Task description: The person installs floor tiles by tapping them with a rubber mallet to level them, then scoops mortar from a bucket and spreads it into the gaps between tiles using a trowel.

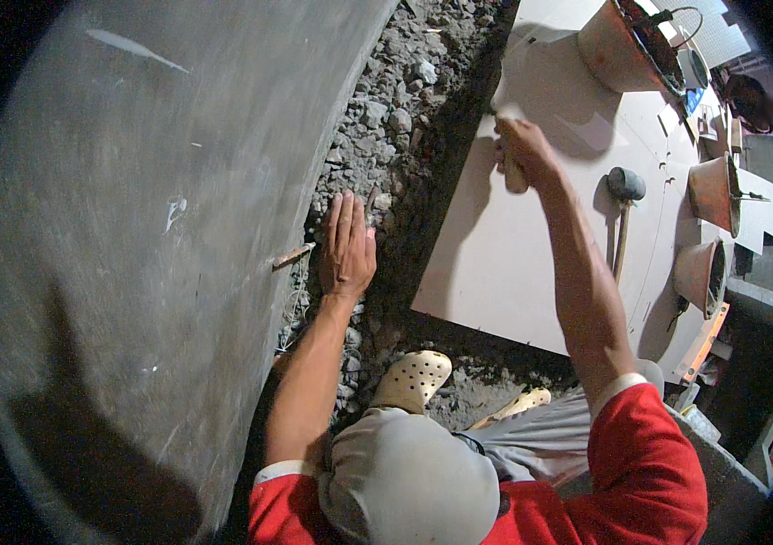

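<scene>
My left hand lies flat with its fingers stretched out on the gravel and soil strip, close to the smooth grey wall. A short rusty rod sticks out of the wall beside that hand. Over the edge of the large pale tile, my right hand is closed round the thick pale handle of a tool that looks like a trowel. Its working end hardly shows beyond my fingers. On the tile, right of that hand, lies a rubber mallet.
A large bucket with dark contents stands at the tile's far end. Two smaller buckets are along its right side, near an orange level. My pale clog rests on the rubble below the tile. A person is at far right.
</scene>
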